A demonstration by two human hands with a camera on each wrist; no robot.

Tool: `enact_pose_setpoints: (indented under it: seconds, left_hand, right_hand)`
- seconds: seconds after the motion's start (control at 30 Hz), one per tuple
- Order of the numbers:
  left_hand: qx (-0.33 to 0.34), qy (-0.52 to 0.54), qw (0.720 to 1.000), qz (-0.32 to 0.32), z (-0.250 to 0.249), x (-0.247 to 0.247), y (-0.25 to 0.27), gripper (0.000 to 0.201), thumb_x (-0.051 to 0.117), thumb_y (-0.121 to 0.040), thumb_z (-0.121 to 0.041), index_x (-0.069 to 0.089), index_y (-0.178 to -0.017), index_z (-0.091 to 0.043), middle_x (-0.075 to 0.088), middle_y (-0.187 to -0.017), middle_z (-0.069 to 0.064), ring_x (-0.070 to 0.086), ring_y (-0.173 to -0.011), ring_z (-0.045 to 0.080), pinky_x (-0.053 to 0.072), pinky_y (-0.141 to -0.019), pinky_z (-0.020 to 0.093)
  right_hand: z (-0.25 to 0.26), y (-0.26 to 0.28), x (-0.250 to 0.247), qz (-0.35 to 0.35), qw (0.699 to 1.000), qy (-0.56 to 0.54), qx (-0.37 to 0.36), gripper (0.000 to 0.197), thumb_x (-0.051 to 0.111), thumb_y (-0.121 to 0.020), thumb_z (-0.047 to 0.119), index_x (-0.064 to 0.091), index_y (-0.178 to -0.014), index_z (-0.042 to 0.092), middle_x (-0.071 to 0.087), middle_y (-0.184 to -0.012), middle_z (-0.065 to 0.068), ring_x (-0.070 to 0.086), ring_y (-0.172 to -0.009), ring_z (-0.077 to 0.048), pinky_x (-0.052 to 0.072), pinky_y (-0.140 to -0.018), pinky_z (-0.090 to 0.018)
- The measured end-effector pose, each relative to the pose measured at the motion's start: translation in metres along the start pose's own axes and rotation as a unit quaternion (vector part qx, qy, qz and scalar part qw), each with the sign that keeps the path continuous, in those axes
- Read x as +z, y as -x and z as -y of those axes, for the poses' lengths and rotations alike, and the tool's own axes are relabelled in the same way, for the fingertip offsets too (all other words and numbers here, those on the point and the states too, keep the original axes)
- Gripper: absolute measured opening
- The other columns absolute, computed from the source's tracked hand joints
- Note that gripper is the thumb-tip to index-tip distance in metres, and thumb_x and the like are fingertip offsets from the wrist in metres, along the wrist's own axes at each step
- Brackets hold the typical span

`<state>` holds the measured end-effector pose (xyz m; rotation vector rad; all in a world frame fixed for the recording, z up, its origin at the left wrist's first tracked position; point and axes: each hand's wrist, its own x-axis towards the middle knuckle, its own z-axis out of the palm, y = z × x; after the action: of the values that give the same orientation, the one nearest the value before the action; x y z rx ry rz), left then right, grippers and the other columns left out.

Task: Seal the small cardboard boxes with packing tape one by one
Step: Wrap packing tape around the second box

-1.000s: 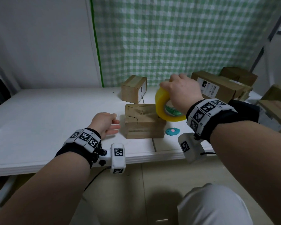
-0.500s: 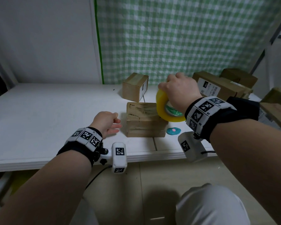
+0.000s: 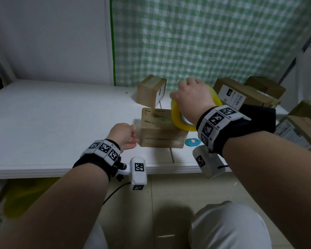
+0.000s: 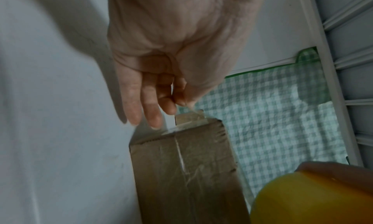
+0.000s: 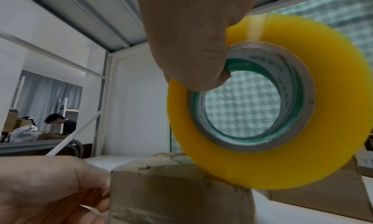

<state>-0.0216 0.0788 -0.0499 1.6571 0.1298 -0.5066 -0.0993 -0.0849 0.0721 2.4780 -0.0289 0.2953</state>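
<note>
Right hand (image 3: 192,99) grips the yellow tape roll (image 5: 268,109) over the cardboard box (image 3: 160,130) on the table (image 3: 52,123); left hand (image 4: 171,52) fingers pinching the tape end (image 4: 190,110) at its left side.

On my head view the tape roll (image 3: 180,121) is bright yellow, and my right-wrist view shows its core as grey-brown card with a green lining inside. The box (image 3: 160,130) under it is plain brown cardboard, scuffed pale along its seams. The second box (image 3: 151,90) behind it is the same brown with a white label on its side. I see a white table (image 3: 52,123) and behind it a curtain (image 3: 205,42) in green and white check, edged by a solid green strip. A small turquoise object (image 3: 192,142) with a pink spot lies on the table. Both wristbands (image 3: 104,150) are black, carrying white tiles printed with black square codes.
</note>
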Motion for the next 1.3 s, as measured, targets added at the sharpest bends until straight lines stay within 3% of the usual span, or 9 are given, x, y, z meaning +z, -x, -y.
enact_pose_setpoints:
  seconds: [0.2,0.37,0.77,0.93,1.03,1.1,1.13,1.2,1.3]
  left_hand:
    - [0.008,-0.016,1.000,0.014,0.007,0.003,-0.004,0.018,0.045,-0.098,-0.016,0.051,-0.083,-0.008,0.051,-0.078,0.009,0.055,-0.061,0.020,0.053,-0.056,0.032]
    - [0.004,-0.032,0.999,0.018,0.010,0.009,-0.007,0.033,0.039,-0.099,-0.019,0.050,-0.126,-0.003,0.051,-0.073,0.008,0.052,-0.056,0.017,0.052,-0.050,0.029]
    - [-0.009,-0.183,0.982,0.035,0.003,0.002,-0.011,0.028,0.051,-0.091,-0.022,0.047,-0.071,-0.002,0.049,-0.060,0.015,0.043,-0.049,0.022,0.033,-0.049,0.023]
    - [0.109,-0.014,0.994,0.007,-0.015,-0.001,-0.012,0.015,0.051,-0.092,-0.010,0.064,-0.091,-0.005,0.059,-0.092,0.007,0.055,-0.085,0.020,0.047,-0.081,0.032]
    - [0.104,0.170,0.976,0.088,-0.017,0.006,-0.002,0.015,0.044,-0.096,-0.015,0.058,-0.092,-0.009,0.056,-0.082,0.001,0.052,-0.078,0.012,0.043,-0.072,0.024]
    - [0.091,0.182,0.967,0.150,-0.013,0.014,0.003,0.028,0.042,-0.096,-0.022,0.063,-0.092,-0.003,0.067,-0.086,0.006,0.063,-0.081,0.012,0.051,-0.075,0.024]
    - [0.083,0.167,0.969,0.164,-0.010,0.019,0.002,0.041,0.046,-0.092,-0.033,0.061,-0.113,-0.001,0.068,-0.109,0.011,0.064,-0.101,0.013,0.051,-0.090,0.030]
    - [0.076,0.138,0.970,0.186,0.001,0.026,-0.003,0.087,0.056,-0.076,-0.054,0.029,-0.148,-0.013,0.034,-0.152,0.005,0.036,-0.137,0.017,0.027,-0.114,0.043]
    - [0.074,0.119,0.970,0.197,0.015,0.028,-0.012,0.102,0.060,-0.066,-0.059,0.023,-0.151,-0.015,0.026,-0.156,0.002,0.027,-0.142,0.018,0.017,-0.118,0.045]
  right_hand:
    - [0.013,-0.005,-0.005,0.014,0.999,0.041,-0.020,0.032,0.047,-0.092,0.011,0.052,-0.123,0.019,0.050,-0.115,-0.009,0.045,-0.108,-0.029,0.038,-0.087,-0.037]
    - [0.016,-0.005,-0.008,0.014,0.998,0.047,-0.026,0.031,0.046,-0.092,0.010,0.053,-0.121,0.019,0.050,-0.115,-0.009,0.045,-0.107,-0.029,0.038,-0.087,-0.037]
    - [0.014,0.000,-0.004,0.003,1.000,0.017,0.005,0.031,0.042,-0.093,0.007,0.057,-0.118,0.019,0.053,-0.113,-0.009,0.047,-0.109,-0.030,0.038,-0.090,-0.038]
    - [0.013,0.000,-0.003,-0.004,1.000,0.005,0.010,0.033,0.043,-0.093,0.006,0.058,-0.117,0.021,0.053,-0.112,-0.009,0.047,-0.108,-0.030,0.038,-0.089,-0.038]
    - [0.016,-0.002,-0.003,-0.005,1.000,0.012,0.008,0.032,0.043,-0.093,0.006,0.058,-0.117,0.020,0.053,-0.112,-0.009,0.047,-0.108,-0.030,0.037,-0.089,-0.038]
    - [0.017,-0.003,-0.003,-0.004,1.000,0.017,0.009,0.033,0.044,-0.092,0.005,0.058,-0.118,0.020,0.053,-0.113,-0.009,0.048,-0.108,-0.030,0.038,-0.089,-0.038]
    - [0.017,-0.003,-0.003,-0.005,1.000,0.017,0.010,0.033,0.043,-0.093,0.005,0.058,-0.118,0.020,0.053,-0.112,-0.009,0.048,-0.108,-0.030,0.038,-0.089,-0.038]
    - [0.017,-0.004,-0.004,-0.008,1.000,0.013,0.016,0.033,0.041,-0.093,0.004,0.058,-0.117,0.019,0.054,-0.110,-0.009,0.048,-0.106,-0.030,0.038,-0.088,-0.038]
    - [0.019,-0.004,-0.004,-0.010,1.000,0.013,0.017,0.031,0.042,-0.093,0.005,0.058,-0.117,0.019,0.054,-0.110,-0.009,0.049,-0.106,-0.029,0.038,-0.087,-0.038]
